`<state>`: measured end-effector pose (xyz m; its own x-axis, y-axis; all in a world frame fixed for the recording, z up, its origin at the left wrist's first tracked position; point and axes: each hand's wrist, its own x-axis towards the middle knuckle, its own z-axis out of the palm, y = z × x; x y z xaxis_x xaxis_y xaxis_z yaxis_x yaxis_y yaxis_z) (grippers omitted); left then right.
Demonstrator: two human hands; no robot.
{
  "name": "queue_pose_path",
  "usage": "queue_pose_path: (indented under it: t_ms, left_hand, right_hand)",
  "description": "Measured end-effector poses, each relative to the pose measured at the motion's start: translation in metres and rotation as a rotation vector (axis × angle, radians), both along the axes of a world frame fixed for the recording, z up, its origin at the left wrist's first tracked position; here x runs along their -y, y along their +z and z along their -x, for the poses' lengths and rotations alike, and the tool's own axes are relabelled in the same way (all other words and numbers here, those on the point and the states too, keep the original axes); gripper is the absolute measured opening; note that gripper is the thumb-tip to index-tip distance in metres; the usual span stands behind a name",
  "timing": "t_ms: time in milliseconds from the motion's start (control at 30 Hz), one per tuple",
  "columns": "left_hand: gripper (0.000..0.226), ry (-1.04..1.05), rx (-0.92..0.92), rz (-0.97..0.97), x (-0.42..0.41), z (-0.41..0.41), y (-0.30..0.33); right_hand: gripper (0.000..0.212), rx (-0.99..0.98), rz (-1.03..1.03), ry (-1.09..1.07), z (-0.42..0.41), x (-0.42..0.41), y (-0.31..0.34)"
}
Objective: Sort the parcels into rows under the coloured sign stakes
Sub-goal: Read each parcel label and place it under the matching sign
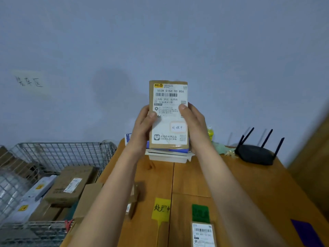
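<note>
Labelled and lying flat, a small parcel [203, 234] sits on the wooden table [249, 184] just below a green sign stake [200, 213], beside a yellow sign stake [161, 209]. Above, the left hand [142, 123] and right hand [193, 120] grip a brown parcel [168, 113] upright by its edges, thumbs on its label, above stacked parcels [168, 155].

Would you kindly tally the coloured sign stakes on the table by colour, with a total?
Yellow sign stake: 1
Green sign stake: 1
Purple sign stake: 1
Total: 3 on the table
</note>
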<state>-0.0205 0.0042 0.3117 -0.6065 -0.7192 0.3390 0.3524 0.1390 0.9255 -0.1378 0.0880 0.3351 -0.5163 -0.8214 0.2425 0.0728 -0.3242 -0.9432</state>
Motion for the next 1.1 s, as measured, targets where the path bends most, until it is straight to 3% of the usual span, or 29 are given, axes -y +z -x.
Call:
queue_pose_path:
  t_ms: [167,300,467,600,733,867,967,1100]
  left_hand:
    - [0.054,0.003,-0.155,0.151,-0.031,0.002,0.037]
    - [0.047,-0.006,-0.205,0.172,-0.041,0.003,0.045]
    - [0.046,0.017,-0.121,0.082,-0.035,0.009,0.026]
    - [0.037,0.035,0.047,-0.118,-0.023,0.013,-0.024]
    - [0.056,0.051,0.285,-0.285,-0.014,0.006,-0.093]
    - [0.043,0.102,0.469,-0.410,-0.022,-0.012,-0.157]
    - [0.047,0.132,0.553,-0.541,-0.032,-0.030,-0.203]
    - [0.042,0.149,0.706,-0.581,-0.046,-0.056,-0.256]
  right_hand:
    - [0.050,-0.093,0.134,0.040,-0.001,-0.034,0.037]
    - [0.051,-0.115,0.163,0.059,0.000,-0.045,0.044]
    - [0.040,-0.070,0.089,0.021,0.004,-0.037,0.025]
    - [0.030,-0.001,-0.100,-0.030,0.010,-0.019,-0.026]
    - [0.033,0.121,-0.330,-0.037,0.006,-0.011,-0.096]
    - [0.031,0.120,-0.564,-0.066,-0.008,-0.011,-0.163]
    - [0.039,0.132,-0.708,-0.058,-0.026,-0.014,-0.207]
    - [0.035,0.200,-0.941,-0.031,-0.056,-0.025,-0.261]
